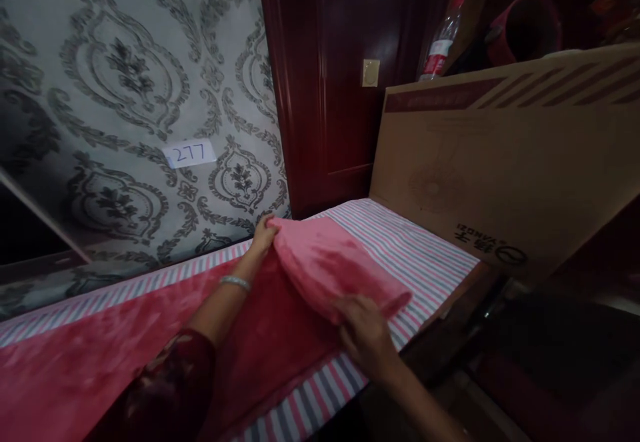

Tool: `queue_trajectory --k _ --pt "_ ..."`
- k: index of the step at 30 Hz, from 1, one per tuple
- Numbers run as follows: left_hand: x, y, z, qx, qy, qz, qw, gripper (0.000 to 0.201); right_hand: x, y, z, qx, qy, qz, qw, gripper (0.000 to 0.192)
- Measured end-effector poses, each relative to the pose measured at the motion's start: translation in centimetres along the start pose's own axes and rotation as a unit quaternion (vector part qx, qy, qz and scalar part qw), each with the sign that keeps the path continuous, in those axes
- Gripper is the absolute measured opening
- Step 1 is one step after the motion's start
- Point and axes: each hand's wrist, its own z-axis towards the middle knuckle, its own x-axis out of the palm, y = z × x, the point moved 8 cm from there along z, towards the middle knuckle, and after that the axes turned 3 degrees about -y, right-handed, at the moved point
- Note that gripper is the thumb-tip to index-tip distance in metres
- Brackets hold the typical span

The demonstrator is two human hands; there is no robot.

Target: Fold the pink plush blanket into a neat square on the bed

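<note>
A long pink-red plush blanket lies along a surface covered by a striped cloth. Its far end is lifted and turned back over itself, showing a lighter pink face. At the wall-side corner of this folded end, my left hand pinches the fabric; a pale bracelet circles that wrist. My right hand grips the near edge of the same fold, its fingers partly hidden by the cloth. The blanket's flat remainder stretches away to the lower left.
A big cardboard box stands past the surface's right end. Behind it are a plastic bottle with a red cap and a dark red door. A paper marked 277 is on the patterned wall.
</note>
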Motion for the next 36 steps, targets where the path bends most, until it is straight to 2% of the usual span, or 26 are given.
queue_trajectory --k 1,3,6,9,12,16,19,25,31,33,36 --pt "-1.5 1.5 -0.3 -0.024 -0.008 0.012 1.000 0.063 1.6 0.6 -1.2 0.002 0.030 0.015 0.999 0.043" --pt "-3.4 4.0 -0.6 -0.071 -0.015 0.028 0.997 0.074 3.6 1.0 -2.9 0.013 0.071 0.030 0.997 0.043" --pt "-3.7 5.7 -0.5 -0.107 -0.014 0.034 0.994 0.073 4.0 1.1 -3.3 0.017 0.074 0.029 0.997 0.043" --pt "-3.3 5.3 0.2 -0.095 -0.025 0.033 0.995 0.063 3.2 1.3 -2.6 0.014 0.056 0.025 0.998 0.045" --pt "-3.8 4.6 0.5 -0.067 -0.046 0.040 0.996 0.061 3.3 1.9 -2.6 0.005 0.049 0.033 0.998 0.048" --pt "-5.0 5.2 -0.1 -0.083 -0.040 0.063 0.994 0.065 5.5 2.8 -3.9 0.008 0.112 0.030 0.993 0.044" --pt "-5.5 5.6 -0.5 -0.105 -0.024 0.079 0.991 0.068 6.3 3.2 -4.5 -0.001 0.136 0.022 0.990 0.042" --pt "-5.4 4.6 -0.6 -0.104 -0.002 0.102 0.989 0.075 6.4 3.8 -4.2 -0.031 0.170 -0.002 0.985 0.033" --pt "-4.8 3.9 -0.9 -0.040 -0.014 0.167 0.985 0.068 5.4 3.1 -2.7 -0.012 0.180 0.030 0.983 0.030" --pt "-4.8 3.6 -0.9 -0.020 -0.027 0.201 0.979 0.068 5.4 3.1 -2.7 -0.004 0.212 0.029 0.977 0.026" --pt "-4.8 2.6 -0.7 0.001 -0.050 0.264 0.963 0.073 5.7 3.4 -3.2 -0.012 0.293 0.041 0.955 0.021"
